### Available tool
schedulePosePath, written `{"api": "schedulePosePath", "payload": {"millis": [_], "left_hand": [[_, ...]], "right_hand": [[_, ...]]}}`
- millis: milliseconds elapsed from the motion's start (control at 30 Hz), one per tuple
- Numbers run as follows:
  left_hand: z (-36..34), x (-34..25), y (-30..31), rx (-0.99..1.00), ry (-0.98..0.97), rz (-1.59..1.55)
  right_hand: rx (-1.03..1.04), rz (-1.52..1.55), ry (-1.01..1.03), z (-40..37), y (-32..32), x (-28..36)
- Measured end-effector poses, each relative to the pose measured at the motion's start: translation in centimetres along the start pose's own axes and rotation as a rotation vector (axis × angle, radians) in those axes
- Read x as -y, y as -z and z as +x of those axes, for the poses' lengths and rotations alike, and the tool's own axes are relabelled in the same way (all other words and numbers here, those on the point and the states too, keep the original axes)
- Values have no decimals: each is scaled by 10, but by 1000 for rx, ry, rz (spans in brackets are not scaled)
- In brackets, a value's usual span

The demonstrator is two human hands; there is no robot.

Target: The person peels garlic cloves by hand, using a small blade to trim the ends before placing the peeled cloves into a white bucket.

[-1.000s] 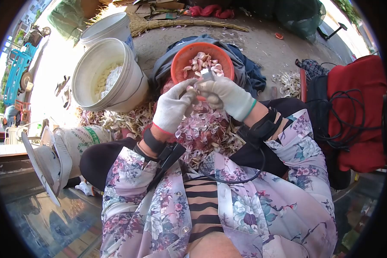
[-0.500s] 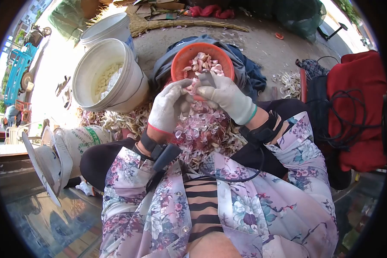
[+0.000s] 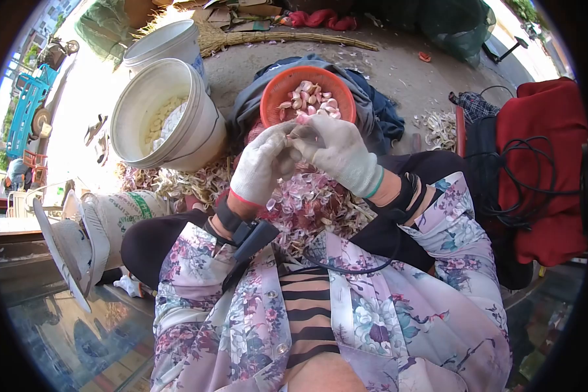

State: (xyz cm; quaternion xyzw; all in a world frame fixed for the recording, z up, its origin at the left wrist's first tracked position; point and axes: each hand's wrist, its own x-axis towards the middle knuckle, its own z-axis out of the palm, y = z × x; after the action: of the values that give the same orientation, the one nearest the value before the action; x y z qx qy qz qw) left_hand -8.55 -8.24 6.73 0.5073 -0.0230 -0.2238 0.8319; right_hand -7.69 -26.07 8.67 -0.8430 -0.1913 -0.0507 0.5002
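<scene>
Both hands wear whitish gloves and meet just in front of the orange bowl [image 3: 347, 91], which holds pinkish garlic cloves [image 3: 310, 98]. My left hand [image 3: 261, 166] is closed, its fingertips pressed on a garlic clove that is mostly hidden. My right hand [image 3: 341, 151] has its fingers curled round the same spot, touching the left fingertips; a bit of pink shows above them. A dark tool in the right hand is not visible now. Below the hands lies a heap of papery garlic skins [image 3: 300, 206].
To the left stand a white bucket with pale peeled cloves [image 3: 202, 124] and another bucket [image 3: 163, 42] behind. A straw broom [image 3: 294, 38] lies at the back. White sack [image 3: 127, 215] at the left; red cloth [image 3: 542, 163] with black cable on the right. Blue-grey cloth surrounds the bowl.
The right hand has turned and closed inward against the left; the dark tool it showed is now hidden. The left hand has shifted slightly up and right.
</scene>
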Motion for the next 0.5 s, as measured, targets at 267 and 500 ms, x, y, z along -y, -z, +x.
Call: {"api": "schedulePosePath", "payload": {"millis": [267, 500], "left_hand": [[0, 2, 1, -4, 50, -30], [4, -4, 2, 28, 77, -45]], "right_hand": [[-62, -117, 40, -1, -4, -3], [-46, 8, -95, 2, -6, -6]]}}
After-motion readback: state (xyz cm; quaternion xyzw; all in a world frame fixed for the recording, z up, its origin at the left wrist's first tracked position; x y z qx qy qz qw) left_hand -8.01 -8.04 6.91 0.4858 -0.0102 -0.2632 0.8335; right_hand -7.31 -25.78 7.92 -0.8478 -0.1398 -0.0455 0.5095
